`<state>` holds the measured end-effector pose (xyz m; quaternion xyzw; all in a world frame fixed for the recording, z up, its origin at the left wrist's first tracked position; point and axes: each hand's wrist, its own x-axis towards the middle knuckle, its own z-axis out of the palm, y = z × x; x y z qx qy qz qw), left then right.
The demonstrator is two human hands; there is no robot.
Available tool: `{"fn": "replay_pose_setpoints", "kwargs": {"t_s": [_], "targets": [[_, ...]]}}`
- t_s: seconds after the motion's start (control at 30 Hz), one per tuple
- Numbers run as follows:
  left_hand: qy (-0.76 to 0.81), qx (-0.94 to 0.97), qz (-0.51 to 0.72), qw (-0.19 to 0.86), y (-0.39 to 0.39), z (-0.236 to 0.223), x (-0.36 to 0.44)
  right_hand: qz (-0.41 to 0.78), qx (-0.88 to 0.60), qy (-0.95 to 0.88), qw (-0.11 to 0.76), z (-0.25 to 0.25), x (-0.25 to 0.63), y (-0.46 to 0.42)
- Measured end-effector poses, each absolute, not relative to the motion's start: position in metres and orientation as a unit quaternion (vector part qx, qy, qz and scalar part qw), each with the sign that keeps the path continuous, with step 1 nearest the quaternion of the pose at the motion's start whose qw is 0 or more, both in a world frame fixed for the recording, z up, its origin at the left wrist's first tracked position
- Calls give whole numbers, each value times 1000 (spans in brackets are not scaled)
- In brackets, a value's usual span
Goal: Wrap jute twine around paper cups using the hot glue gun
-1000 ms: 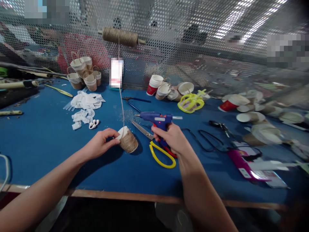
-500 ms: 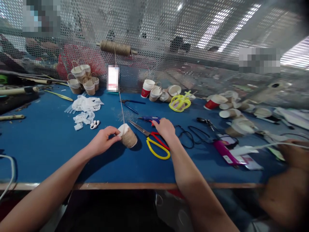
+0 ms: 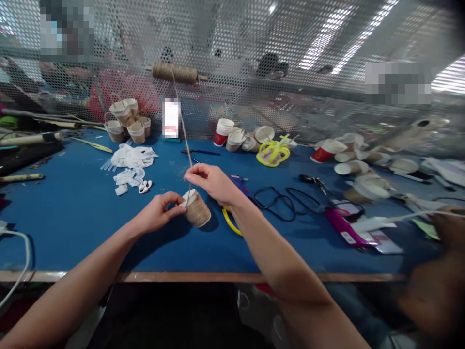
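My left hand (image 3: 163,212) pinches the white rim of a paper cup (image 3: 198,211) wrapped in brown twine, which lies tilted just above or on the blue table. From the cup a strand of twine (image 3: 184,131) runs up to a spool (image 3: 174,72) on the mesh. My right hand (image 3: 209,180) has its thumb and fingers closed on that strand, a little above the cup. Under my right forearm, the yellow handle of the scissors (image 3: 231,223) shows, with the rest hidden. A blue glue gun (image 3: 239,183) lies partly covered behind my right hand.
Wrapped cups with handles (image 3: 127,121) stack at the back left, near white lace (image 3: 132,160). A lit phone (image 3: 171,118) stands below the spool. More cups (image 3: 254,138) and yellow ribbon (image 3: 273,152) lie behind; black cable (image 3: 276,203) and another person's arm (image 3: 432,281) are at right.
My right hand has left the glue gun, moved left and taken hold of the twine above the cup. My left hand keeps its grip on the cup.
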<state>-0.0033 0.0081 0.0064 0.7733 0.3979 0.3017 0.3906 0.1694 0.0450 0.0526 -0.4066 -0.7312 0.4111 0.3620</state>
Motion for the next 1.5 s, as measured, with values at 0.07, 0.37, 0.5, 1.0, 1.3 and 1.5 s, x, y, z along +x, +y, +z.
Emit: {"fn": "replay_pose_setpoints", "kwargs": {"t_s": [0.07, 0.37, 0.5, 1.0, 1.3, 1.5], "targets": [[407, 755, 304, 415, 9, 7, -4, 396, -422, -720, 382, 57, 177, 37], [359, 732, 310, 489, 5, 10, -3, 381, -479, -675, 412, 43, 205, 14], [352, 733, 310, 493, 4, 11, -3, 386, -488, -664, 415, 38, 203, 15], [322, 733, 312, 511, -2, 14, -7, 458, -464, -625, 430, 26, 201, 10], [323, 721, 321, 522, -3, 17, -7, 521, -464, -580, 421, 26, 194, 5], [327, 721, 318, 522, -4, 18, -6, 498, -488, -592, 404, 23, 185, -1]]}}
